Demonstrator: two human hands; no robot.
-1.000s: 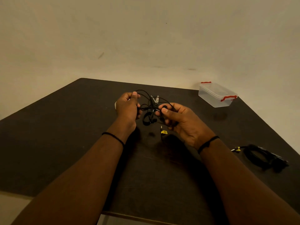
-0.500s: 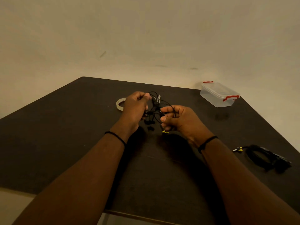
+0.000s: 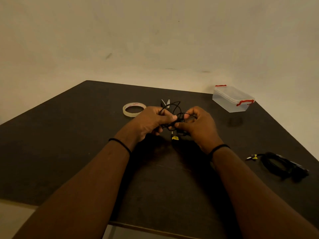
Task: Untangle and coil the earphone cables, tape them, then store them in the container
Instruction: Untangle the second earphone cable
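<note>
Fingers (image 3: 173, 117) of the left hand (image 3: 151, 120) and right hand (image 3: 198, 125) pinch the tangled earphone cable (image 3: 177, 109) between them above mid-tabletop (image 3: 69, 135); its loops rise over both hands, the closed container (image 3: 232, 99) near the far right corner.

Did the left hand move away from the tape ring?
Yes. The left hand slid rightward, toward the right hand, uncovering the tape ring on the table that it hid before.
</note>
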